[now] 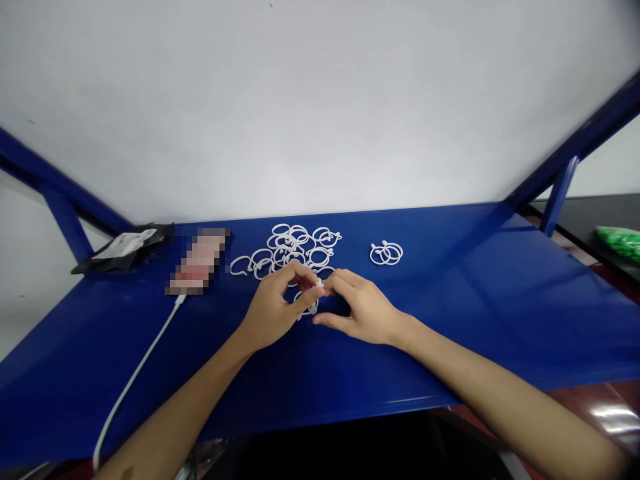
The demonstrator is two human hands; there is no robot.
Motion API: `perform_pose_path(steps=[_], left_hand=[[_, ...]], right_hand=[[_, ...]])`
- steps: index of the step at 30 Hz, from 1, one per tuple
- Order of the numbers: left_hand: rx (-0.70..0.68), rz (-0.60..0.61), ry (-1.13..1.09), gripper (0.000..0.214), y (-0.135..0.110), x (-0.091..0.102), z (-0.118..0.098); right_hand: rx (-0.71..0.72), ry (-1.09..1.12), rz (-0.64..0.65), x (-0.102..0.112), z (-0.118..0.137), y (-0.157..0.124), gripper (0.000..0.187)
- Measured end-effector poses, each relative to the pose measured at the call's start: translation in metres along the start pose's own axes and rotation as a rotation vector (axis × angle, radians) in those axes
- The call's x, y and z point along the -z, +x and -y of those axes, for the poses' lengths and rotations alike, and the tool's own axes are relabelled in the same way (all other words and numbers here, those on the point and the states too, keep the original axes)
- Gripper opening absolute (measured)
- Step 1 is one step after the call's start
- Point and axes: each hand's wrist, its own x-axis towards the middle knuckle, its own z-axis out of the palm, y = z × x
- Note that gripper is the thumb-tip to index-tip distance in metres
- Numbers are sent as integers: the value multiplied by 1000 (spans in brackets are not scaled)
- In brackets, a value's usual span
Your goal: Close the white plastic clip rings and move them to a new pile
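Hands (273, 305) (373, 307) together — white piece (319, 283) pinched, rings (287, 249) beyond

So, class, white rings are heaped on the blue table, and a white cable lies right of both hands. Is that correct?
Wrong side: the head view shows the white cable left of both the left hand and right hand. The white rings are heaped on the blue table.

Pale grey wall (320, 120) behind a blue table (480, 300), blue braces (560, 197), shiny reddish floor (580, 407).
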Motion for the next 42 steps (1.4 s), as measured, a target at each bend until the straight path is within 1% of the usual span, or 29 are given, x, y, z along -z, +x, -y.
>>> perform_pose_path(steps=[2, 4, 6, 10, 14, 16, 19, 21, 24, 26, 27, 29, 31, 33, 35, 39, 42], left_hand=[[7, 11, -20, 16, 0, -1, 0], [-3, 21, -13, 18, -1, -1, 0], [-36, 27, 17, 18, -1, -1, 1], [-105, 14, 77, 19, 1, -1, 2], [-119, -10, 109, 19, 2, -3, 0], [-132, -4, 127, 19, 2, -4, 0], [-155, 23, 158, 12, 1, -3, 0], [-162, 20, 217, 9, 1, -2, 2], [-181, 16, 361, 25, 0, 0, 6], [-187, 49, 452, 32, -1, 0, 10], [-188, 69, 488, 30, -1, 0, 13], [-198, 99, 542, 19, 0, -2, 18], [-238, 100, 567, 8, 1, -3, 22], [-282, 61, 564, 8, 2, -3, 22], [-295, -7, 545, 9, 3, -1, 19], [-261, -139, 534, 7, 5, 4, 11], [-222, -187, 544, 7, 5, 7, 10]], right_hand=[[-17, 20, 2, -2, 0, 0, 31], [-23, 50, -11, -3, 0, 0, 23], [-24, 97, -34, -3, -1, 0, 14], [-37, 207, -48, -3, 0, 1, 7], [-72, 292, -48, -4, 4, 2, 18], [-115, 335, -47, -4, 5, 3, 17], [-189, 403, -51, -5, 5, 4, 15], [-239, 462, -66, -5, 3, 5, 16], [-307, 561, -82, -5, -2, 5, 20], [-345, 614, -77, -6, -5, 4, 23], [-356, 635, -70, -6, -6, 4, 25], [-365, 663, -53, -7, -8, 3, 26], [-375, 671, -36, -8, -10, 3, 28], [-403, 658, -24, -7, -11, 3, 31], [-429, 646, -15, -6, -10, 4, 35], [-445, 643, -18, -2, -8, 6, 38], [-466, 615, -41, -3, -10, 6, 36]])
